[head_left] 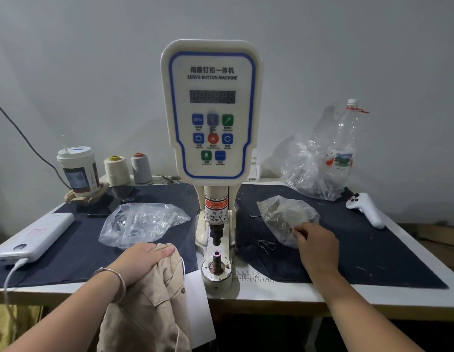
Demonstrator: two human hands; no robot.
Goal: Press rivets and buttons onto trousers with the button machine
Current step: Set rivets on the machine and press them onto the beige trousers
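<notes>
The white table (284,295), spread with a dark cloth (360,250), carries the servo button machine (212,110) upright at its middle, its lower die (216,260) bare under the punch. Left of the die the beige trousers (154,295) hang bunched over the table's front edge, the left hand (142,260) gripping their top. The right hand (316,246) pinches something small at a plastic bag of fasteners (287,217) on the cloth.

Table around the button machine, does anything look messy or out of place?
Yes: loose thread scraps lie tangled on the dark mat just left of the right hand, and small bits dot the mat further right. Nothing looks spilled or broken.
</notes>
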